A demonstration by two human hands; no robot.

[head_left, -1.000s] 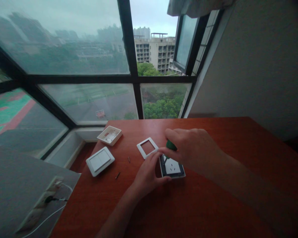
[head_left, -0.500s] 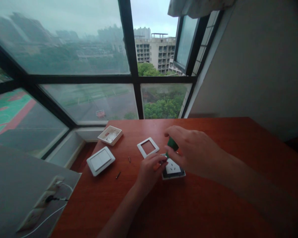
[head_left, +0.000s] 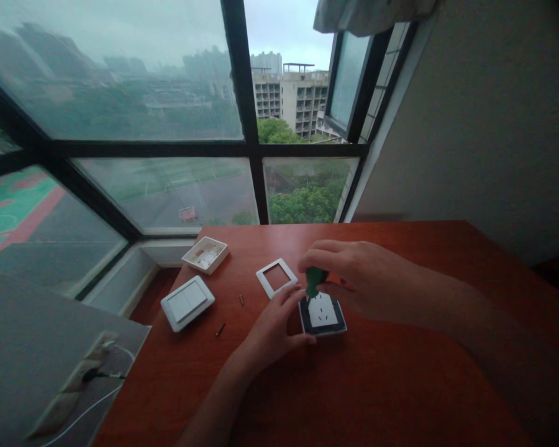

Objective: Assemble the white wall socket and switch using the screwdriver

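A wall socket (head_left: 322, 312) with a white face in a dark frame lies on the wooden table. My left hand (head_left: 271, 329) spans its left side, thumb at the lower left corner and fingers by the upper left one, appearing to steady it. Above the socket, my right hand (head_left: 354, 276) is closed around the green handle of a screwdriver (head_left: 313, 280). The screwdriver points down at the socket's left edge; its tip is too small to make out. A white cover frame (head_left: 266, 274) lies just behind my left fingers.
Two screws, one small (head_left: 241, 300) and one dark (head_left: 220, 329), lie left of my left hand. Farther left are a white wall switch (head_left: 187, 304) and an open white mounting box (head_left: 206, 255). Windows stand behind the table (head_left: 400, 385).
My left hand has let go of its pinch near the screwdriver tip and spread along the socket's left side. My right hand has shifted slightly left with the screwdriver.
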